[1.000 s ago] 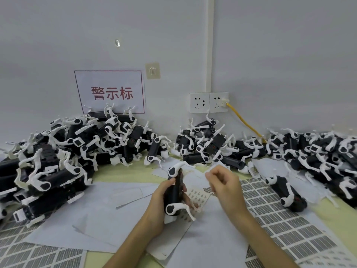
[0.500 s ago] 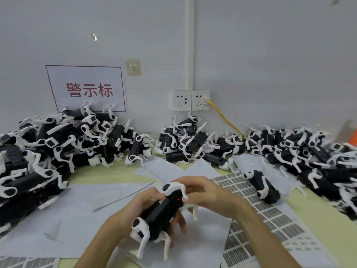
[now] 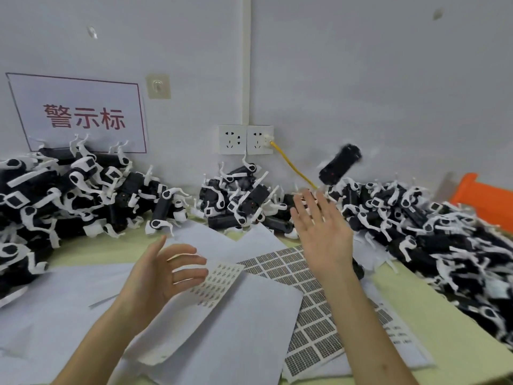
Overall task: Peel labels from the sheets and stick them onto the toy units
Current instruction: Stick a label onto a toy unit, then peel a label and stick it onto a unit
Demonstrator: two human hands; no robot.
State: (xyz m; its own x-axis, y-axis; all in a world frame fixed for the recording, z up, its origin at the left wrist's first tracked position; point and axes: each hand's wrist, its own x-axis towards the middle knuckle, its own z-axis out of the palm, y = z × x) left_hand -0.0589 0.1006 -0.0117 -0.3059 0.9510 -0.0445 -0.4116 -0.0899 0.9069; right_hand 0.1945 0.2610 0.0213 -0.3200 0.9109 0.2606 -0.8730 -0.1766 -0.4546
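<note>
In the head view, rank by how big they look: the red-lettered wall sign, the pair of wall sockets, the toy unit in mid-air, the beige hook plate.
1. wall sign
2. pair of wall sockets
3. toy unit in mid-air, motion-blurred, close to the sockets, so that order is unsure
4. beige hook plate

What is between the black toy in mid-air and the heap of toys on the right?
Nothing visible. The toy unit hangs over the left edge of the right heap, with only bare wall behind it. The open right hand is below and left of it.
</note>
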